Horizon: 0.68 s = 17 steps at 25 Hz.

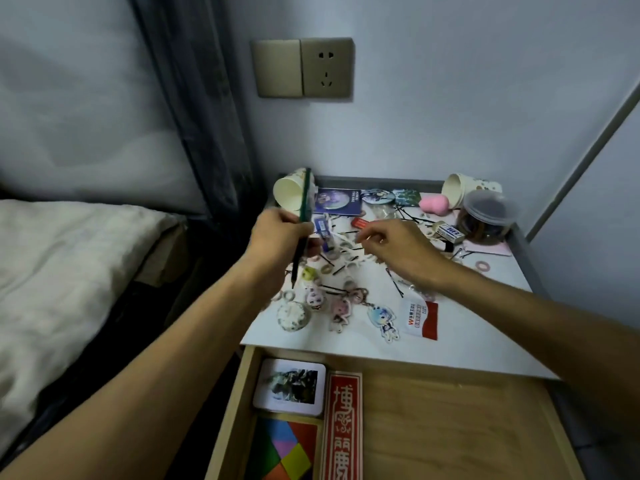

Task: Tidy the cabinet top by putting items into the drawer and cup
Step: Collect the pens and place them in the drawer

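Note:
My left hand grips a green pencil upright over the left part of the white cabinet top. Just behind it a paper cup lies on its side at the back left corner. My right hand hovers over the middle of the clutter with fingers curled and pinched together; whether it holds something small I cannot tell. Hairpins, small rings and keychain figures are scattered over the top. Below the front edge the wooden drawer stands open.
A second paper cup, a pink sponge, a lidded plastic jar and an eraser sit at the back right. The drawer holds a white card box, a red strip and a coloured puzzle. A bed lies left.

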Tool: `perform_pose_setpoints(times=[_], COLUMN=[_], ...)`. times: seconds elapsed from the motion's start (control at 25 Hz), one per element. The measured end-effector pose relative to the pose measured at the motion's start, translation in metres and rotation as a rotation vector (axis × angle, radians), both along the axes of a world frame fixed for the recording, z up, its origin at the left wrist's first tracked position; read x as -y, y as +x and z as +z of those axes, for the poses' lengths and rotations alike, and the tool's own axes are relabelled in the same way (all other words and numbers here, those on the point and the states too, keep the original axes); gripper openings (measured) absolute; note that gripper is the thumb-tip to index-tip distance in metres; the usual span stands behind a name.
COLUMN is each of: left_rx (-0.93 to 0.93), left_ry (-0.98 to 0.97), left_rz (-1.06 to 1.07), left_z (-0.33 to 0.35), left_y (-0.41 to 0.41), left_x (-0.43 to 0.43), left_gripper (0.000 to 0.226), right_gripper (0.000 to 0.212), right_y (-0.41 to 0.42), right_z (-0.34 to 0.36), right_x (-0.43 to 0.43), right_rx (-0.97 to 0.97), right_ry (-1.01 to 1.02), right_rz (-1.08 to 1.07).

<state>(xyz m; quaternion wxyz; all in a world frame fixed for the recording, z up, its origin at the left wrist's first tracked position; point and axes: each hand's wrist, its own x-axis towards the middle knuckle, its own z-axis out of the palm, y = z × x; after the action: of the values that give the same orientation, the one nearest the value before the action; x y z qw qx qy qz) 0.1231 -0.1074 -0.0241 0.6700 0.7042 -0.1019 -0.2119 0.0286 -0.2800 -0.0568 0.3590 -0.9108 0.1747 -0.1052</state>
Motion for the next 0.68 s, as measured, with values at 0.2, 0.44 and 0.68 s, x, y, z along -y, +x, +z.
perform_pose_setpoints(times=[0.2, 0.44, 0.68], left_rx=[-0.171, -0.251, -0.292], left_ry=[-0.186, -0.164, -0.264], left_rz=[0.107, 0.158, 0.157], left_z=[0.004, -0.01, -0.002], left_y=[-0.006, -0.002, 0.005], left_x=[-0.071, -0.091, -0.087], left_gripper=[0.013, 0.017, 0.014], right_gripper=[0.022, 0.036, 0.025], right_y=[0.068, 0.134, 0.151], right_z=[0.014, -0.003, -0.011], right_x=[-0.036, -0.082, -0.088], right_rx=[-0.124, -0.312, -0.411], right_ry=[-0.144, -0.412, -0.417], right_rz=[0.117, -0.069, -0.144])
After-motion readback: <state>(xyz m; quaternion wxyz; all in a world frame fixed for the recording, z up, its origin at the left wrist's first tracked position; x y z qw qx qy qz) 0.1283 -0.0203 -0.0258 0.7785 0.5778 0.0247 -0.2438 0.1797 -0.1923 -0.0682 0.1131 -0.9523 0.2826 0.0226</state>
